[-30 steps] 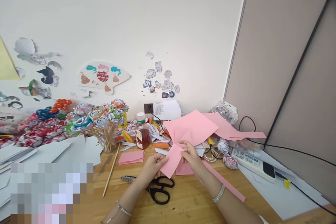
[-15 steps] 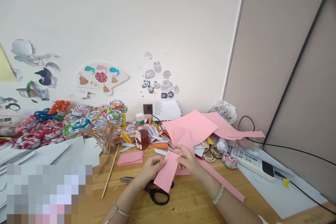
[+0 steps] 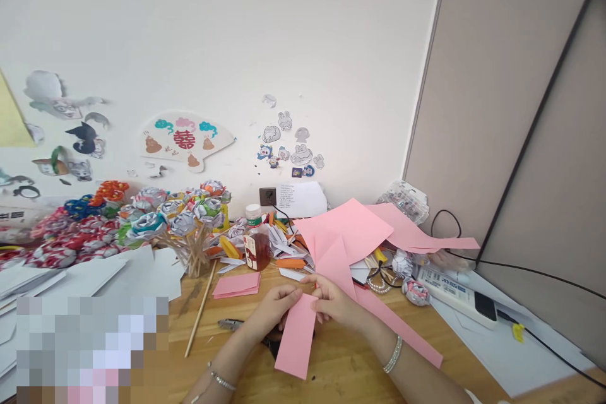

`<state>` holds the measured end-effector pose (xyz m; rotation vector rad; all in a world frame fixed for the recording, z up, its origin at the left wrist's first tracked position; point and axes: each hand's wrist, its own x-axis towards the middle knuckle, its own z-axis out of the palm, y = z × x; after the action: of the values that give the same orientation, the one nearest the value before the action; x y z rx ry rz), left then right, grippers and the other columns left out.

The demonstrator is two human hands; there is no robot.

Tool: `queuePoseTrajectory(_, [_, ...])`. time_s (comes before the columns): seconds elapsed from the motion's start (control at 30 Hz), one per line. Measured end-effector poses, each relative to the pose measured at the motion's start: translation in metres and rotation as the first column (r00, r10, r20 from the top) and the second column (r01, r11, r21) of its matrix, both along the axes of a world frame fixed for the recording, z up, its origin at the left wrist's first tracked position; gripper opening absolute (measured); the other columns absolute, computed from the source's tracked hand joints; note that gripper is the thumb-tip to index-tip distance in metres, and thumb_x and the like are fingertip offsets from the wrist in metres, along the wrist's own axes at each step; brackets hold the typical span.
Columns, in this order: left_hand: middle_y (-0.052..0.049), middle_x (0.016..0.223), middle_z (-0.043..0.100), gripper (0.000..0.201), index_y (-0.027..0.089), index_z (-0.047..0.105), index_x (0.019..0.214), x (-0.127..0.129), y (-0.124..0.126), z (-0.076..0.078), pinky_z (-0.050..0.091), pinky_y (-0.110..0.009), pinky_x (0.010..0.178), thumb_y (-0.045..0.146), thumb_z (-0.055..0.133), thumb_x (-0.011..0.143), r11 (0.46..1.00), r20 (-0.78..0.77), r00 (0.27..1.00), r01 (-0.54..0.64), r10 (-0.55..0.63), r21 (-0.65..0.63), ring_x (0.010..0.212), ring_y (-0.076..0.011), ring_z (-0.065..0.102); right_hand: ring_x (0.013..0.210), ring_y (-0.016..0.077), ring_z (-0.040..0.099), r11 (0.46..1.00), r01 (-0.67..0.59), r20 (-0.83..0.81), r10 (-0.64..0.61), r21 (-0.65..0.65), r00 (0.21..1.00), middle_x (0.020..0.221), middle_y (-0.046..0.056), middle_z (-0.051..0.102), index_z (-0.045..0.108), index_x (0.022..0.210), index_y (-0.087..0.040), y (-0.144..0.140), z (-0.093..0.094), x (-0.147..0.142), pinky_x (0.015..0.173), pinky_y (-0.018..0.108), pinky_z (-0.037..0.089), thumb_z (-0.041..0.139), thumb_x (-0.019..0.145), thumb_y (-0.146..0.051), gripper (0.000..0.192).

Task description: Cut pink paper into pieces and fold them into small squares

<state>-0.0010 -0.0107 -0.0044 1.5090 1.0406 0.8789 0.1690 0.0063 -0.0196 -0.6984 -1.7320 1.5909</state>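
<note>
A pink paper strip [image 3: 296, 341] hangs between my two hands above the wooden table. My left hand [image 3: 277, 306] pinches its upper left edge, thumb on top. At the upper right edge my right hand [image 3: 331, 303] holds it between thumb and fingers. Under the strip and my left wrist lie black-handled scissors [image 3: 269, 344], mostly covered now. Just beyond my hands, larger pink paper [image 3: 350, 230] lies in overlapping sheets, and a long pink strip [image 3: 402, 331] runs below my right forearm. A small stack of pink paper pieces [image 3: 237, 285] rests to the left.
A wooden stick [image 3: 201, 309] lies left of my arm. Behind stand a bottle of reddish liquid [image 3: 256, 243] and a bunch of paper flowers on sticks [image 3: 182, 221]. White sheets [image 3: 108, 271] cover the left side; a power strip [image 3: 454, 297] sits at the right.
Both hands have moved slightly toward me with the pink strip. The strip has turned to hang more upright and now covers much of the scissors' handles.
</note>
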Motion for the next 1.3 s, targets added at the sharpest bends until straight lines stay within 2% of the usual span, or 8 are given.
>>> queuePoseTrajectory(0.17, [0.008, 0.047, 0.037, 0.044, 0.016, 0.045, 0.059, 0.000, 0.000, -0.002, 0.021, -0.019, 0.038, 0.059, 0.046, 0.068, 1.000, 0.024, 1.000, 0.007, -0.007, 0.006, 0.039, -0.0048, 0.030, 0.037, 0.0052, 0.039, 0.999, 0.038, -0.048, -0.038, 0.003, 0.998, 0.046, -0.012, 0.044, 0.044, 0.105, -0.019, 0.003, -0.001, 0.000, 0.038, 0.016, 0.027, 0.043, 0.063, -0.006, 0.044])
queuePoseTrajectory(0.4, [0.008, 0.046, 0.036, 0.053, 0.015, 0.047, 0.059, 0.003, 0.000, -0.004, 0.019, -0.019, 0.037, 0.067, 0.038, 0.066, 0.999, -0.071, 0.997, 0.045, -0.044, 0.011, 0.039, -0.0047, 0.027, 0.036, 0.0056, 0.039, 0.989, 0.148, -0.079, -0.147, 0.007, 0.986, 0.044, -0.012, 0.043, 0.045, 0.101, -0.018, 0.004, 0.007, 0.000, 0.039, 0.017, 0.030, 0.043, 0.061, -0.009, 0.041])
queuePoseTrajectory(0.53, [0.009, 0.040, 0.031, 0.050, 0.017, 0.042, 0.053, 0.001, -0.002, -0.005, 0.015, -0.020, 0.035, 0.066, 0.042, 0.064, 0.997, -0.129, 0.989, 0.072, -0.072, -0.010, 0.035, -0.0046, 0.024, 0.036, 0.0060, 0.038, 0.974, 0.223, -0.106, -0.217, 0.048, 0.970, 0.042, -0.012, 0.042, 0.045, 0.101, -0.017, 0.002, 0.012, 0.001, 0.038, 0.017, 0.029, 0.044, 0.062, -0.011, 0.040])
queuePoseTrajectory(0.8, [0.008, 0.034, 0.033, 0.052, 0.018, 0.039, 0.047, -0.001, 0.001, -0.008, 0.013, -0.021, 0.031, 0.067, 0.041, 0.063, 0.997, -0.184, 0.980, 0.082, -0.082, -0.004, 0.029, -0.0043, 0.025, 0.035, 0.0064, 0.037, 0.950, 0.307, -0.161, -0.295, 0.056, 0.942, 0.040, -0.012, 0.043, 0.043, 0.101, -0.017, 0.007, 0.013, 0.003, 0.038, 0.018, 0.027, 0.045, 0.063, -0.014, 0.038])
queuePoseTrajectory(1.13, [0.011, 0.030, 0.030, 0.049, 0.019, 0.036, 0.045, -0.004, 0.008, -0.012, 0.010, -0.020, 0.031, 0.064, 0.047, 0.063, 0.998, -0.161, 0.986, 0.050, -0.043, 0.040, 0.027, -0.0033, 0.022, 0.034, 0.0066, 0.035, 0.919, 0.391, -0.194, -0.375, 0.049, 0.907, 0.040, -0.012, 0.043, 0.042, 0.100, -0.017, 0.011, 0.011, 0.006, 0.038, 0.018, 0.026, 0.047, 0.064, -0.016, 0.036])
queuePoseTrajectory(1.3, [0.010, 0.031, 0.034, 0.050, 0.019, 0.037, 0.047, -0.004, 0.008, -0.013, 0.012, -0.020, 0.030, 0.066, 0.046, 0.061, 0.999, -0.122, 0.992, 0.018, -0.014, 0.038, 0.025, -0.0030, 0.025, 0.034, 0.0068, 0.037, 0.885, 0.465, -0.209, -0.452, 0.016, 0.867, 0.040, -0.011, 0.044, 0.043, 0.099, -0.017, 0.016, 0.009, 0.008, 0.037, 0.018, 0.024, 0.047, 0.063, -0.016, 0.036])
